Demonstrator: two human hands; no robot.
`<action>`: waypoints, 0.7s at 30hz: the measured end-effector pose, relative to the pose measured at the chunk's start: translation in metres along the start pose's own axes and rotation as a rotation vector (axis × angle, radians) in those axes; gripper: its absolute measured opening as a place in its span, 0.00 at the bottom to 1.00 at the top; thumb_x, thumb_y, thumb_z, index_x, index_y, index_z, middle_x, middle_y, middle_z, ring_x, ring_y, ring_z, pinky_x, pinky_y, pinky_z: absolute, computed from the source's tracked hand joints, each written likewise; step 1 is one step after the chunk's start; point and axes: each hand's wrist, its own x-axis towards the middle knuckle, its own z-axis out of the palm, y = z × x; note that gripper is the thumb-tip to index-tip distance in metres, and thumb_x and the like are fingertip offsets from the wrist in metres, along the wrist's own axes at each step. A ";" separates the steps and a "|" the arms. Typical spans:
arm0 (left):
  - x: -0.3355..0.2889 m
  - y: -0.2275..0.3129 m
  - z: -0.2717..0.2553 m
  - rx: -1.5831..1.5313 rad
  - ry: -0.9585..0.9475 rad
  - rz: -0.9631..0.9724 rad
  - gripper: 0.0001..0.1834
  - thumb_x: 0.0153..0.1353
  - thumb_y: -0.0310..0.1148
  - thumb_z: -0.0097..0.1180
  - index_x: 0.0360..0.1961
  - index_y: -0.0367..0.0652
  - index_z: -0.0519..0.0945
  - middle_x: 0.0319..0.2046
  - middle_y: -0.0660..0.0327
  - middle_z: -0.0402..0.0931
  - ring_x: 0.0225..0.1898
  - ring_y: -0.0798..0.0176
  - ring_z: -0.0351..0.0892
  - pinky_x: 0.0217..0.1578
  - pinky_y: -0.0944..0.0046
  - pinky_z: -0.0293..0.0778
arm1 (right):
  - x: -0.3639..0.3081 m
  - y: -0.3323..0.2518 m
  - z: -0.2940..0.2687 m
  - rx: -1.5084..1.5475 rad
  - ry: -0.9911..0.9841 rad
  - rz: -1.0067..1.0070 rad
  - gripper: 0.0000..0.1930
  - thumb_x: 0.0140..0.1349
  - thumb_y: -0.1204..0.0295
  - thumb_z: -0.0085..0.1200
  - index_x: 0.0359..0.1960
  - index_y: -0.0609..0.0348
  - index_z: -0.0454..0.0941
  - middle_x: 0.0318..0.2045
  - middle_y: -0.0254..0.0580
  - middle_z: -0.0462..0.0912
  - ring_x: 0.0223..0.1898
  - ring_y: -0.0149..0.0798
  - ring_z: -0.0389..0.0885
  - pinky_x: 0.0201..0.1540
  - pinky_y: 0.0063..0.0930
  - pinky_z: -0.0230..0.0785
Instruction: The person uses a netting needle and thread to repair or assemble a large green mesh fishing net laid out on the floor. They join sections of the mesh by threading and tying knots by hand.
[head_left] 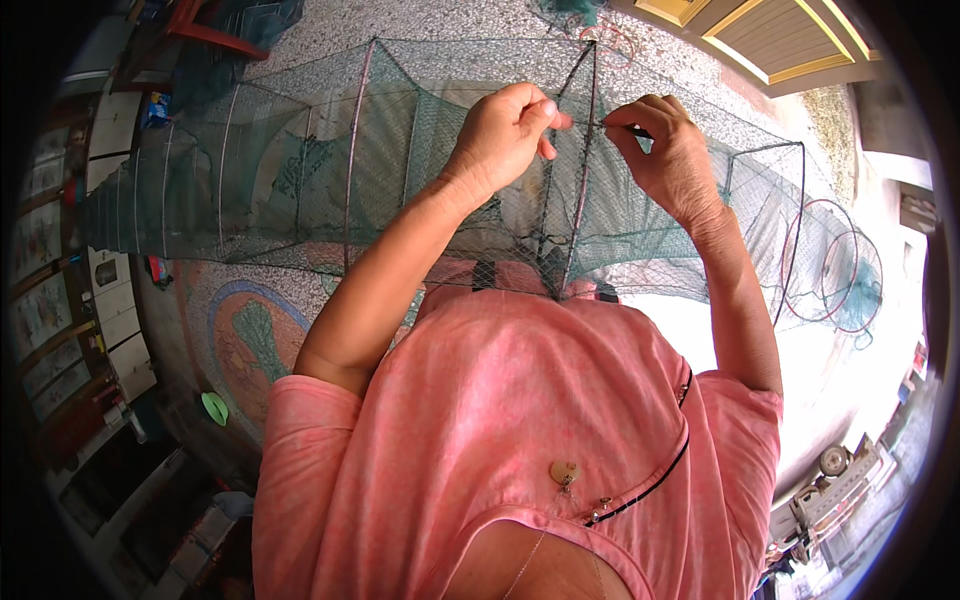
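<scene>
A long green mesh net trap (450,130) stretches across the view in front of me, held in shape by thin rectangular frames. My left hand (505,135) is raised over its middle, fingers curled and thumb pressed against them; whatever they pinch is too small to make out. Just right of a dark upright frame rod (585,170), my right hand (662,150) pinches a thin dark stick-like piece (638,132), mostly covered by the fingers. Both hands are close to the top of that rod, one on either side.
Round hoops (840,280) and bunched netting end the trap at the right. A wooden panelled door (780,45) stands at the far right, a red frame (205,35) at the far left. On the left floor lies a green dish-like thing (214,408).
</scene>
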 end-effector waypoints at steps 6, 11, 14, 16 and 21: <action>-0.002 -0.007 -0.008 -0.307 0.145 -0.096 0.09 0.66 0.33 0.43 0.33 0.40 0.71 0.33 0.59 0.76 0.26 0.73 0.71 0.24 0.75 0.65 | 0.009 -0.019 0.025 0.255 0.119 0.054 0.13 0.48 0.72 0.61 0.35 0.58 0.72 0.29 0.44 0.72 0.32 0.44 0.74 0.33 0.33 0.70; -0.006 -0.009 -0.014 -0.430 0.104 -0.120 0.09 0.67 0.33 0.42 0.33 0.41 0.71 0.32 0.60 0.75 0.29 0.70 0.74 0.28 0.73 0.67 | 0.016 -0.016 0.034 0.223 0.052 -0.024 0.03 0.49 0.72 0.61 0.26 0.53 0.79 0.30 0.36 0.75 0.34 0.41 0.74 0.36 0.32 0.69; -0.008 -0.010 -0.013 -0.420 0.108 -0.111 0.09 0.66 0.32 0.41 0.34 0.39 0.71 0.31 0.61 0.75 0.30 0.70 0.76 0.27 0.73 0.67 | 0.016 -0.035 0.028 -0.257 0.098 -0.123 0.04 0.49 0.68 0.61 0.26 0.48 0.80 0.28 0.28 0.75 0.36 0.37 0.73 0.37 0.30 0.65; -0.006 -0.008 -0.011 -0.405 0.122 -0.110 0.10 0.66 0.30 0.39 0.33 0.36 0.71 0.30 0.60 0.75 0.31 0.70 0.78 0.25 0.73 0.68 | 0.022 -0.048 0.031 -0.193 0.186 -0.183 0.03 0.49 0.67 0.60 0.26 0.45 0.80 0.27 0.25 0.75 0.36 0.35 0.72 0.37 0.29 0.63; 0.001 -0.001 0.010 0.060 0.064 0.284 0.11 0.60 0.26 0.48 0.45 0.41 0.69 0.27 0.65 0.71 0.30 0.71 0.71 0.31 0.69 0.71 | 0.047 -0.088 0.004 0.479 0.418 -0.317 0.05 0.50 0.68 0.61 0.28 0.51 0.79 0.24 0.30 0.78 0.29 0.39 0.74 0.33 0.31 0.67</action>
